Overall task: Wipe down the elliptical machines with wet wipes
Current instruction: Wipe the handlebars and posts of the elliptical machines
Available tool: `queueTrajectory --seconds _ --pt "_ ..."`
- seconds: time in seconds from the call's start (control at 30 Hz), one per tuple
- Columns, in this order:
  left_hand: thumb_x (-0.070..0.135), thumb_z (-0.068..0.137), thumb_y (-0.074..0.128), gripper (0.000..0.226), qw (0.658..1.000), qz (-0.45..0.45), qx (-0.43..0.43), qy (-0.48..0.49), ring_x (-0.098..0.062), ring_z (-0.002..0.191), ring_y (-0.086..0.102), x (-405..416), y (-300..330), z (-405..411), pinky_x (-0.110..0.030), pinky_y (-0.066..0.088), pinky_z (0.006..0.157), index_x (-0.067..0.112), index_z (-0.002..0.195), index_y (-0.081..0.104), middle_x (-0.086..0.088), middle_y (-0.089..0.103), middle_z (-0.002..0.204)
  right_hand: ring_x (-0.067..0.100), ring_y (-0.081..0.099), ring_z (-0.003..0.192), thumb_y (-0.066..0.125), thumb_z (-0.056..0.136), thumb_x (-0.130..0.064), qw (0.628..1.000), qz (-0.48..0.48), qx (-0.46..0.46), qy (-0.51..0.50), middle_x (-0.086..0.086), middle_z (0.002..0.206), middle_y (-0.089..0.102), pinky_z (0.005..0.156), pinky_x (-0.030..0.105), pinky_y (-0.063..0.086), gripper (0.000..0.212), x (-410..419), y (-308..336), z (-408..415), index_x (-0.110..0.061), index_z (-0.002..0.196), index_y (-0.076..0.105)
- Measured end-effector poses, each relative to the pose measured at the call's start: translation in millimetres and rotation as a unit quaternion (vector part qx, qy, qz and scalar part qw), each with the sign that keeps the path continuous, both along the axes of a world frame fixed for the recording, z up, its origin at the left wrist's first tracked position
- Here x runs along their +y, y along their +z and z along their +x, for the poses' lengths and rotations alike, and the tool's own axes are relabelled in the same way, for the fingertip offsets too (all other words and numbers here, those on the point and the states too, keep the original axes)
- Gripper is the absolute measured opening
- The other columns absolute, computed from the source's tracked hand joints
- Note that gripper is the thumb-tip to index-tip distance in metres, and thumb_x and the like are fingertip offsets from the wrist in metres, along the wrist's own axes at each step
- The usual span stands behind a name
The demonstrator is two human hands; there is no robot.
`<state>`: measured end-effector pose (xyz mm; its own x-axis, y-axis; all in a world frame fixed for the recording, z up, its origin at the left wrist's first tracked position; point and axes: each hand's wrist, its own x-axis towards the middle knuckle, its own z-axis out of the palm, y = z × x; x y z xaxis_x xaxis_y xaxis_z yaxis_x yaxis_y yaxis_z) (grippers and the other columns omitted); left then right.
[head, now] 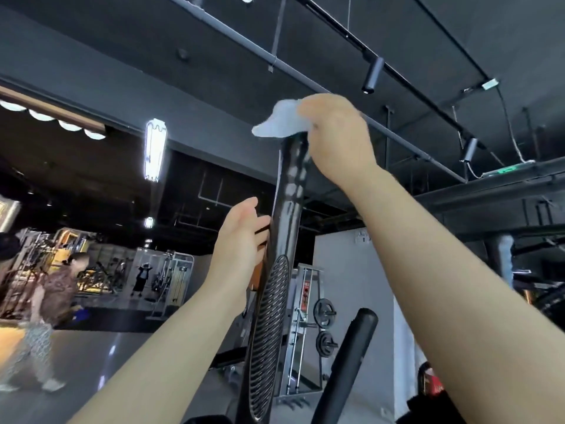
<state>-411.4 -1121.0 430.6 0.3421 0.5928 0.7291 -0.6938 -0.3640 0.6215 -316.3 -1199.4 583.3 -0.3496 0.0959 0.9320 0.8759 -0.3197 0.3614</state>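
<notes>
Two hands: right hand (333, 139) presses wipe (279, 123) atop console (287, 209).

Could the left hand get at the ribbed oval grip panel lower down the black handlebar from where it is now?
Probably yes. The left hand already rests against the black elliptical handlebar just above the ribbed oval grip panel, with nothing between them. The right hand holds the white wet wipe at the top, out of the way.

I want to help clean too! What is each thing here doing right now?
Wipe: crumpled, pressed on the top of the handle.
Handle: upright, glossy, top end covered by the wipe.
Right hand: grips the wipe on the handle's top.
Left hand: fingers straight, touching the handle's side lower down.
Second handle: untouched, tilted, lower right.
Ceiling lamp: lit.
</notes>
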Motion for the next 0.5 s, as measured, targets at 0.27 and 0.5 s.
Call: queueTrajectory --seconds 0.27,0.5 --pt "0.032 0.108 0.032 0.034 0.998 -0.034 -0.032 -0.041 -0.011 0.102 0.066 10.7 -3.8 -2.9 -0.027 0.053 0.087 0.032 0.138 0.048 -0.010 0.066 0.122 0.037 0.060 0.097 0.054 0.088 -0.016 0.972 -0.135 -0.162 -0.104 0.013 0.089 0.065 0.088 0.038 0.046 0.024 21.2 -14.0 9.9 -0.001 0.077 0.069" --pt "0.037 0.108 0.030 0.031 0.997 -0.038 -0.035 -0.050 -0.014 0.105 0.066 14.1 -5.5 -5.7 -0.033 0.052 0.092 0.036 0.131 0.051 -0.003 0.067 0.115 0.035 0.058 0.061 0.069 0.069 0.015 0.964 -0.140 -0.216 -0.063 0.013 0.067 0.060 0.056 0.041 0.052 0.019 21.4 -62.9 9.6 -0.002 0.066 0.062"
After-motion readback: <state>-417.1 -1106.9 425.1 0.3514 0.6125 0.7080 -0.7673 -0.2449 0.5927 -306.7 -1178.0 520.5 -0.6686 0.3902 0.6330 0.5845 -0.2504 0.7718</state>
